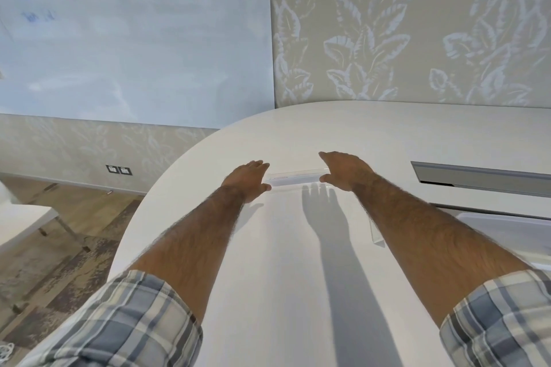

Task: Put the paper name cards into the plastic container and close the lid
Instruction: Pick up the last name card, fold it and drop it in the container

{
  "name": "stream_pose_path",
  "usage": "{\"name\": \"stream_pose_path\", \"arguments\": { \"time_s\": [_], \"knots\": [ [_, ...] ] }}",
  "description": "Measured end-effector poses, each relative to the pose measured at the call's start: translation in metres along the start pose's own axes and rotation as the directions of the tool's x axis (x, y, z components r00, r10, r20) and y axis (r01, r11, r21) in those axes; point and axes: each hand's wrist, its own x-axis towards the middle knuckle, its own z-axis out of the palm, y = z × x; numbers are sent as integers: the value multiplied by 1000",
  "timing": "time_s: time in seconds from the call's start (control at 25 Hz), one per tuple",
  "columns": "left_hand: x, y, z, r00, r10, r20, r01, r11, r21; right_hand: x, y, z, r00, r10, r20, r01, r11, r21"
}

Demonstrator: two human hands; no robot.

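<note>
Near the middle of the white table, between both hands: a clear name-card holder, lying crosswise, with what looks like a pale paper card inside. Left hand at its left end, right hand at its right end, each spread open with thumb low and fingers high, bracketing the holder rather than clamped on it. Cannot tell whether any fingertip touches it yet. Nothing else held.

Well off to the right, at the frame edge: a translucent plastic container, only partly in view, lid state not readable. Just under the right forearm: a second clear stand, close enough to be knocked.

Likely trouble from here:
- Slipping. Smooth, see-through plastic, hard to judge by eye; a pinch at the very ends could let it tip or skate across the table.
- Losing the card. Tilting the holder on the lift might let the paper slide out.
- Sweeping the second stand aside with the right forearm when drawing back toward the container.
- Long carry to the right, with the container barely in sight.

Writing: faint blue marker traces on the whiteboard, too smeared to read. Nothing legible on the card; no brand or label visible anywhere.
</note>
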Motion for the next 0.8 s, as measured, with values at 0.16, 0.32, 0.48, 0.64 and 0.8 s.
{"name": "stream_pose_path", "arguments": {
  "time_s": [0.16,0.32,0.48,0.64,0.8],
  "knots": [
    [25,-3,6,999,-14,48,15,999,-32,27,1,7,998,21,63,-20,1000,-15],
    [45,0,18,997,11,71,-8,999,-42,49,7,16,992,25,121,-25,1000,-4],
    [55,3,31,998,3,62,2,997,-80,54,11,29,989,46,141,-52,998,39],
    [56,7,34,999,-3,48,9,992,-124,52,12,38,992,41,122,-49,996,68],
    [51,16,31,996,11,87,1,990,-140,40,9,45,986,30,167,-45,996,82]
  ]
}}
